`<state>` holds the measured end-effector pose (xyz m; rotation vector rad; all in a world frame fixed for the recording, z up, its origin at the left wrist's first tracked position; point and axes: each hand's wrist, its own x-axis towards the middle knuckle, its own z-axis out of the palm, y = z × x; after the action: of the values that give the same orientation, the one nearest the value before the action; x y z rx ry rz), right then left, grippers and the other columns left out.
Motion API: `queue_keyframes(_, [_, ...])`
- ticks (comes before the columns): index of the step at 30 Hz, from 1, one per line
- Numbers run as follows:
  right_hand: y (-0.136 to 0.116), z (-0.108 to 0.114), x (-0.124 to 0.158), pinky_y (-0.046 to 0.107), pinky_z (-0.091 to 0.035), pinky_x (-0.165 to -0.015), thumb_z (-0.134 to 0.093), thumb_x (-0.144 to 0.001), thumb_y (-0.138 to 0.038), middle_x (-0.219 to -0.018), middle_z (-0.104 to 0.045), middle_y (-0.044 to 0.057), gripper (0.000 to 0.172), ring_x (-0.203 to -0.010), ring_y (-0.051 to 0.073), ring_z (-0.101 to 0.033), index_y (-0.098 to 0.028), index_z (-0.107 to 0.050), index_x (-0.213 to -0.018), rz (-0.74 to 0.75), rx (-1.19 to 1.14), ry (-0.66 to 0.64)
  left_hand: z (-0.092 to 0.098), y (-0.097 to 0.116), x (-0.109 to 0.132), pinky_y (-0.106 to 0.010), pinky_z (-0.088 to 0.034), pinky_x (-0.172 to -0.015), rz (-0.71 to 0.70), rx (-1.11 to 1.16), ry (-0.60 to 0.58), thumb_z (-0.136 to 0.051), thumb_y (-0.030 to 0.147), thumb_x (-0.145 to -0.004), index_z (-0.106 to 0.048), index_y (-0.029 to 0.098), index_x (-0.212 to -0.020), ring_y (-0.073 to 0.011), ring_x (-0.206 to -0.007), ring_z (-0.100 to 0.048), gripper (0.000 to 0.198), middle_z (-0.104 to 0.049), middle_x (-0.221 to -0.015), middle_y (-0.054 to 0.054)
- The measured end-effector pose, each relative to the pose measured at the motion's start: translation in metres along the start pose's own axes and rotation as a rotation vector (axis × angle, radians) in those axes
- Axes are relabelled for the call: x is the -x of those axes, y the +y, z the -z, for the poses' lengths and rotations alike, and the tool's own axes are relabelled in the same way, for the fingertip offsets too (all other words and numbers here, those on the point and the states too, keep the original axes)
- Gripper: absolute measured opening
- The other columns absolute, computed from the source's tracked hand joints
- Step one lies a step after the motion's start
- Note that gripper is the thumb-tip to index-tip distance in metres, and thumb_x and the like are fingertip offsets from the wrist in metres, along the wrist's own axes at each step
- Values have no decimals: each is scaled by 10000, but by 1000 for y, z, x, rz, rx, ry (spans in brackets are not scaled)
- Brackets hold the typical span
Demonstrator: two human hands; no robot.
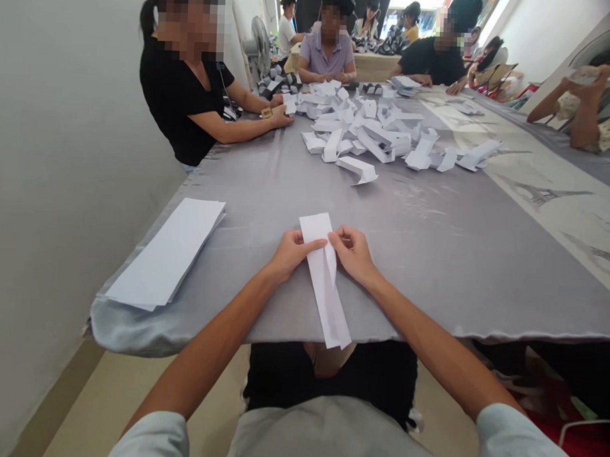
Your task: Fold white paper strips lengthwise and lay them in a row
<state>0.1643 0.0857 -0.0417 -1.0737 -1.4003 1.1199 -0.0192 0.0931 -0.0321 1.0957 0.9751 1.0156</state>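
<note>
A long white paper strip [327, 299], partly folded lengthwise, is held between my two hands near the table's front edge. My left hand [291, 253] grips its left side, thumb across the paper and fingers curled under. On the other side, my right hand [353, 252] pinches the right edge with its fingers bent. The strip's lower end reaches toward me to the edge of the cloth. Left of my hands lies a stack of flat white sheets [167, 254].
A grey cloth covers the table [256, 207]. Across it spreads a heap of folded white paper pieces [359, 124]. A person in black [179, 97] handles a small piece at the left edge. Other people sit at the far side. A fan [259, 40] stands behind.
</note>
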Motion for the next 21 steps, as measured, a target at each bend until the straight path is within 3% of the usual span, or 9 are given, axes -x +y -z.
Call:
queue_keyframes(8, [2,2,-4,275,-345,-501,-637,-956,-579,-619,-465,-29,472,-557,131,-442,-229,-473,-686,5,-2,3,-2,5,4,-351,-574,-796,-5,-97,-83,-908,416,-753,-827,146,-958,-252,-879,-758,348,-814,-1068,-140])
queue_keyframes(21, [-3,0,-2,268,-325,-465,-668,-928,-575,-586,-475,-44,426,-497,125,-447,-233,-509,-729,-52,-29,-102,-3,-4,-2,-340,-578,-758,-64,33,80,-930,450,-714,-811,134,-959,-247,-859,-749,416,-811,-1043,-141])
